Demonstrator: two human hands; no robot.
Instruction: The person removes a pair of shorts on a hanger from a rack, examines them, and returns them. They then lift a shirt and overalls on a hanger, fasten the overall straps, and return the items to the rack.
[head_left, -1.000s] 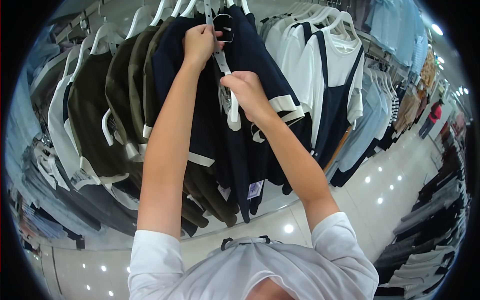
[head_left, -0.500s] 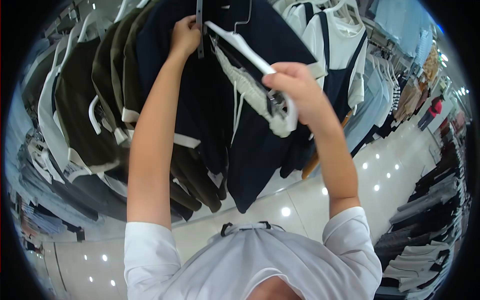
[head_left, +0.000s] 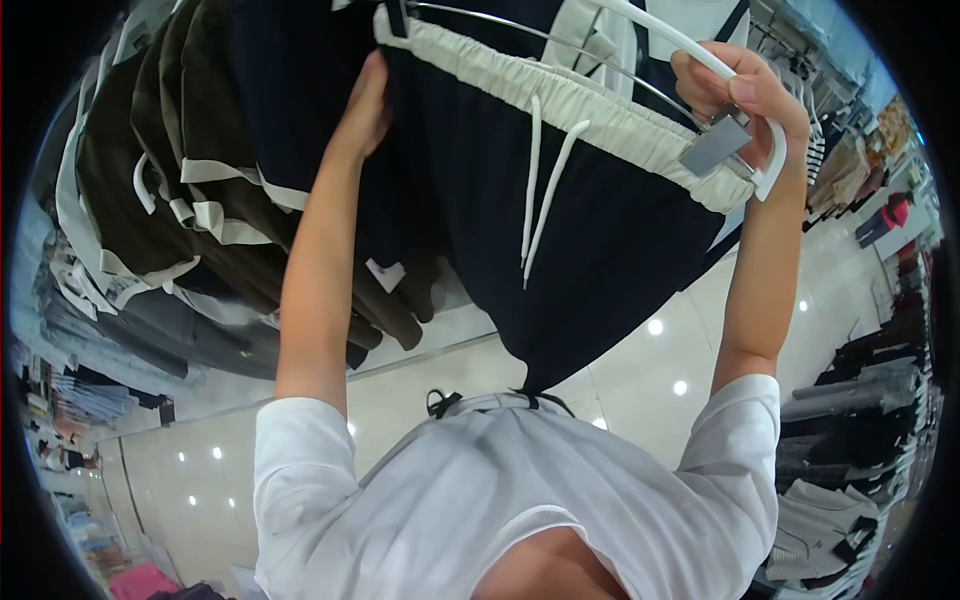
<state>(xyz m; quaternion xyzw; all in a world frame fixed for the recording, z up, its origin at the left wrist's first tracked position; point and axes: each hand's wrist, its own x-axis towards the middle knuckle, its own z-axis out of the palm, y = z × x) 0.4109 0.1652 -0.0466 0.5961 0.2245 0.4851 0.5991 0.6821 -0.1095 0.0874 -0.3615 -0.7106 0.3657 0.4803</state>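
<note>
Navy shorts [head_left: 580, 240] with a cream waistband [head_left: 560, 100] and white drawstrings hang from a white hanger [head_left: 700, 50], held overhead in front of the person. The waistband's long axis runs from upper left down to the right, between the hands. The right hand [head_left: 745, 95] is closed around the hanger's right end, just above a grey clip [head_left: 715, 145]. The left hand [head_left: 365, 105] lies against dark fabric at the left end; how far it is closed cannot be told. Olive and navy tops [head_left: 180, 160] hang on the rack to the left. No writing is readable
</note>
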